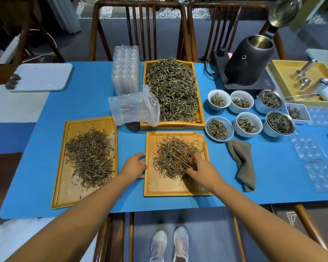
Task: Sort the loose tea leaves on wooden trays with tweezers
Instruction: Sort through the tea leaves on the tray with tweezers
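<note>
Mid-sort: right hand (201, 170) grips tweezers (181, 157) in centre tray's (176, 190) pile; left hand (135, 165) clasps its 9 o'clock edge; big tray (202, 118) at 12 o'clock heaped, unsorted.

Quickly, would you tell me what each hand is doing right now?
Left hand: grips the left edge of the middle tray.
Right hand: holds the tweezers over the tea leaves.

On the blue table mat (87, 103), the right hand (201, 170) held dark tweezers (181, 157) whose tips lay in the tea pile (175, 158) on the near middle tray (176, 190). The left hand (135, 165) gripped that tray's left edge. A longer tray (64, 190) of leaves lay to the left, and a deep, heaped tray (202, 114) sat farther back. Six cups of tea (219, 100) stood to the right, beside a folded grey cloth (243, 163).
</note>
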